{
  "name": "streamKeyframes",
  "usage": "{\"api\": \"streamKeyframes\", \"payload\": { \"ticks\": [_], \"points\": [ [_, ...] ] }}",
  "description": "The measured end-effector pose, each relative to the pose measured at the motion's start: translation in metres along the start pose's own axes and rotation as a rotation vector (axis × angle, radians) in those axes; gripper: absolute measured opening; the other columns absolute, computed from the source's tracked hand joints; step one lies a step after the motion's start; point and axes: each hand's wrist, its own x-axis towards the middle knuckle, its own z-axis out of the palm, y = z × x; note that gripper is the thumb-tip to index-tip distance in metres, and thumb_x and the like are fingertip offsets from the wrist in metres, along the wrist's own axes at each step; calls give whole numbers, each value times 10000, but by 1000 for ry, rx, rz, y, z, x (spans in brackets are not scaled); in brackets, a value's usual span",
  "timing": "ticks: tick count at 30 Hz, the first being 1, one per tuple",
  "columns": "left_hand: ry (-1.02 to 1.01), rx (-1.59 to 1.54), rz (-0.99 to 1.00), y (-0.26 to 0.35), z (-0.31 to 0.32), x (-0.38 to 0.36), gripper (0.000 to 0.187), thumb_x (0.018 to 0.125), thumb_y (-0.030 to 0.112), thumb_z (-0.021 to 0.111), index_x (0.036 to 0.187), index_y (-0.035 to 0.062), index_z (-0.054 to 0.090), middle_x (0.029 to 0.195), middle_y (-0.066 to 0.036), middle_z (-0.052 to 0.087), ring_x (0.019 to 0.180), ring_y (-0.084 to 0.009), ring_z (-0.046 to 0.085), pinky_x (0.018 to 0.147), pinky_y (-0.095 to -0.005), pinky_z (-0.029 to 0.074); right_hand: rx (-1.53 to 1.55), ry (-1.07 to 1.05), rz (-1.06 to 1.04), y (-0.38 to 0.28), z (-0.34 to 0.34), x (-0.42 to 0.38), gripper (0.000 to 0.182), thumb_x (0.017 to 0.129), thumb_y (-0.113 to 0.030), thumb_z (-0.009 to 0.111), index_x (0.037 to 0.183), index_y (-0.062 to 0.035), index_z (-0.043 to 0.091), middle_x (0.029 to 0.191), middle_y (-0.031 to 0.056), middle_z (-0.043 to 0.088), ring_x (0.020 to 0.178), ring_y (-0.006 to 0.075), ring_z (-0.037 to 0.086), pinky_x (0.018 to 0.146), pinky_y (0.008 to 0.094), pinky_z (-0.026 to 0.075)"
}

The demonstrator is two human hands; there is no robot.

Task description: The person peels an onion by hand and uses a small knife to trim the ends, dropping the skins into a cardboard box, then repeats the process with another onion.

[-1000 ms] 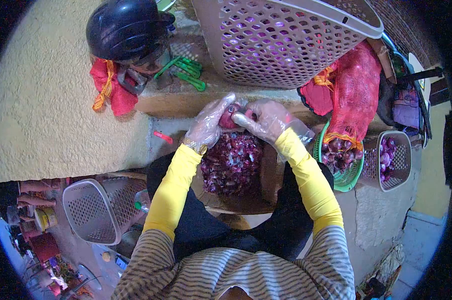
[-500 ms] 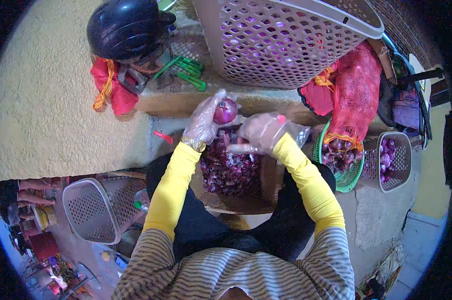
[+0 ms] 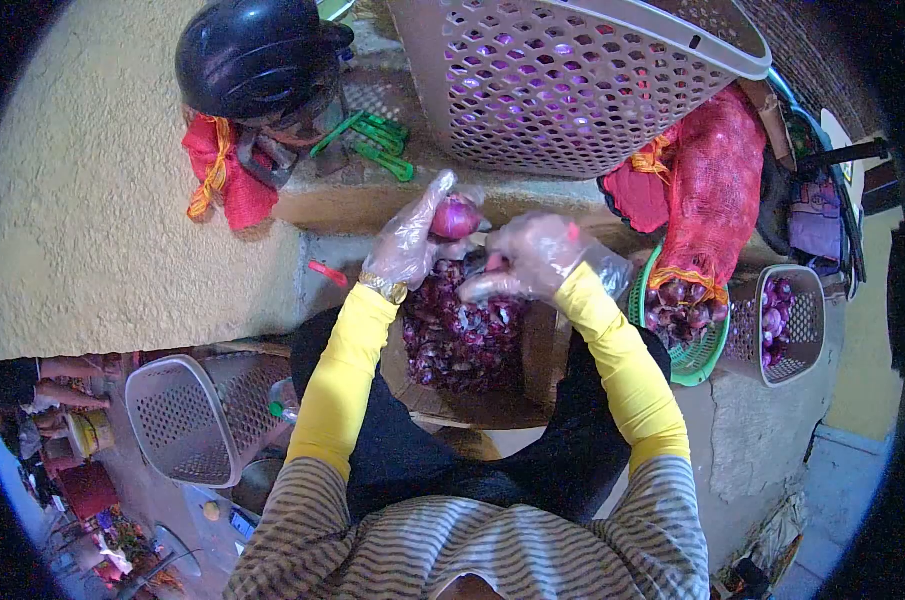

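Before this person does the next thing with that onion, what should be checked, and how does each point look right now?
1. Onion firmly held: ok, the left hand has its grip around it.
2. Gloves on both hands: ok, clear plastic covers the left and the right hand.
3. Right hand free: cannot tell, something small seems pinched in it, but it is blurred.
4. Peels caught below: ok, the pile lies directly under the hands.
5. Room for peeled onions: ok, the small basket at the right is only partly filled.
6. More onions at hand: ok, the green basket holds some beside the right arm.
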Motion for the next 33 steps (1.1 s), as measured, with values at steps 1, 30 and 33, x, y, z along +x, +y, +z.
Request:
{"api": "streamKeyframes", "payload": {
  "ticks": [1, 30, 33],
  "points": [
    [-13, 94, -27, 0, 0, -3, 524, 1005, 460, 553, 1334, 52, 564, 1231, -116, 647, 1076, -241, 651, 911, -411, 565, 0, 0, 0, -1, -4, -2, 669, 725, -796, 632, 845, -147, 741, 801, 138, 700, 763, 351, 690, 696, 470, 540],
    [-146, 348, 62, -20, -15, 0, 387, 1028, 316, 551, 1277, 27, 615, 1228, -107, 654, 1113, -184, 618, 1004, -336, 481, 50, 56, 73, 14, 13, 5, 757, 689, -870, 593, 769, -126, 706, 744, 124, 687, 732, 346, 686, 675, 474, 520],
    [-63, 468, 141, -20, -10, -8, 390, 1025, 315, 554, 1275, 23, 617, 1247, -107, 645, 1143, -183, 603, 1024, -334, 465, 101, 125, 80, 10, 2, -2, 742, 671, -848, 638, 800, -120, 703, 765, 128, 693, 747, 344, 689, 685, 469, 526]
  ]
}}
